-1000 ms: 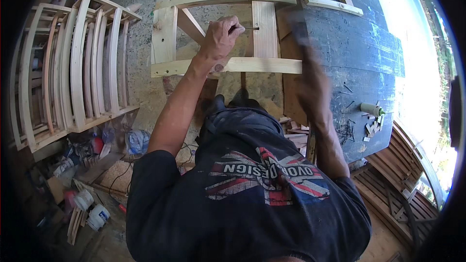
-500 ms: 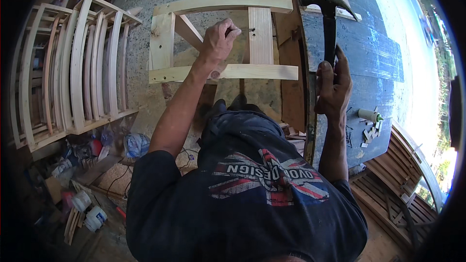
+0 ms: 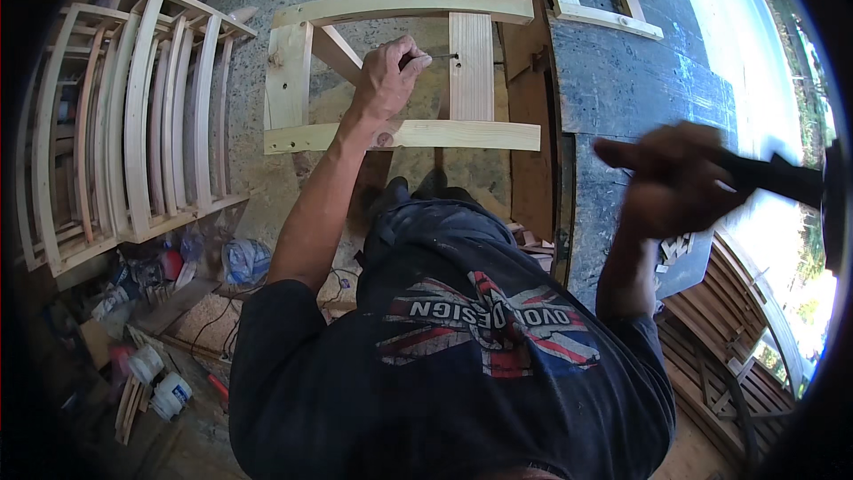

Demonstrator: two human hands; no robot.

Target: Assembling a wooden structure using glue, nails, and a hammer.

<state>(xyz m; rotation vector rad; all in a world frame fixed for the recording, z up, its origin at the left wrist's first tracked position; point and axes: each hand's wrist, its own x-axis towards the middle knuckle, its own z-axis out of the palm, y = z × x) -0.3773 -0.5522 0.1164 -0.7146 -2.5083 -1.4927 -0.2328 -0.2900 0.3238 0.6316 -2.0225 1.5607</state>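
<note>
My left hand [image 3: 389, 78] is closed over the open middle of a pale wooden frame [image 3: 404, 7]. It pinches a thin dark rod [image 3: 441, 56], whose far end meets a dark spot on the frame's right crosspiece [image 3: 471, 80]. Whether the rod is a nail or a punch cannot be made out. Over the right side of the dark workbench, my right hand [image 3: 680, 182] grips a hammer [image 3: 777, 180] by its handle, blurred by motion. The hammer's head lies at the dark right rim of the picture and hardly shows.
Slatted wooden frames [image 3: 147, 116] stand stacked on the left. A smaller wooden frame [image 3: 609, 16] lies on the far end of the blue-black workbench [image 3: 622, 80]. White tubs [image 3: 171, 396] and clutter sit at lower left, and wooden slats [image 3: 724, 302] lean at lower right.
My right hand has swung the hammer from upright above the bench out to the right. My left hand stays at the frame with the rod, having shifted slightly left in view with the frame.
</note>
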